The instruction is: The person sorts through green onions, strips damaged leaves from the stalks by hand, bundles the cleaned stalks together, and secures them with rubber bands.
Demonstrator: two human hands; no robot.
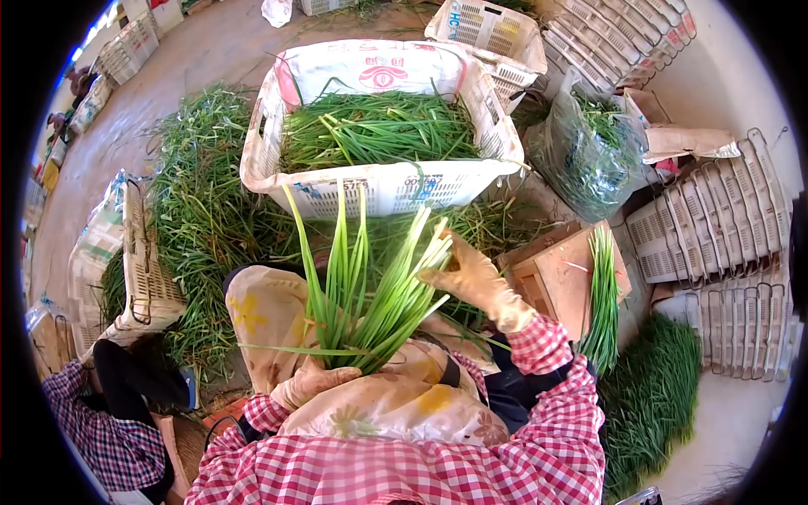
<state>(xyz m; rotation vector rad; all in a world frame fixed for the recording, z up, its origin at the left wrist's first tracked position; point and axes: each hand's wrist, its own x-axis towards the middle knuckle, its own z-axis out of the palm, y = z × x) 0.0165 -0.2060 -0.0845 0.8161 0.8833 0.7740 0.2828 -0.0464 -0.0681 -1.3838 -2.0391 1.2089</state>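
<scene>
In the head view, your bunch [362, 316] stands fanned in your lap, near the centre: long, flat green stalks, whitish at their upper ends, splayed into two clumps. At its 7 o'clock, your left hand [313, 383], gloved, closes round the base. At its 2 o'clock, your right hand [473, 273] has thumb and fingers half spread beside the pale ends; contact is unclear. A crate [353, 195] of greens sits at 12.
</scene>
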